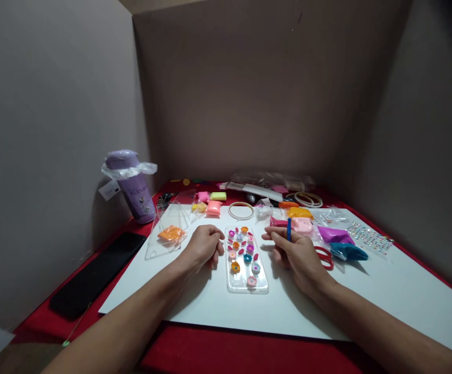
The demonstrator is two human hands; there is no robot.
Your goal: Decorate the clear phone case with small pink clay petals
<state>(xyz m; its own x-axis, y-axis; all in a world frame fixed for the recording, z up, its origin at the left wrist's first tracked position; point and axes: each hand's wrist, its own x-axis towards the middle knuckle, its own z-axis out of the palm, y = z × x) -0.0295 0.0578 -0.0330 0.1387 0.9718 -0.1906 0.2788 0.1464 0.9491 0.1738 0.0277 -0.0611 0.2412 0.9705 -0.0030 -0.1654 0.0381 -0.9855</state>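
A clear phone case [245,286] lies flat on a white board, decorated with small clay flowers and pink petals in orange, purple, teal, white and pink. Just left of it my left hand [204,246] rests with its fingers curled in. Whatever may be between those fingertips is hidden. To the right of the case, my right hand [298,257] grips a slim blue stick-like tool [289,229], which stands upright between the fingers. Red-handled scissors [324,257] lie close behind the right hand, partly covered by it.
Bagged clay surrounds the hands: orange [172,234], pink [302,225], purple [334,235] and teal [349,252]. Beyond the case sits a bangle [241,210]. A rhinestone sheet [369,237] lies right. Left are a purple tumbler [134,189] and a black phone [97,272]. Walls enclose three sides.
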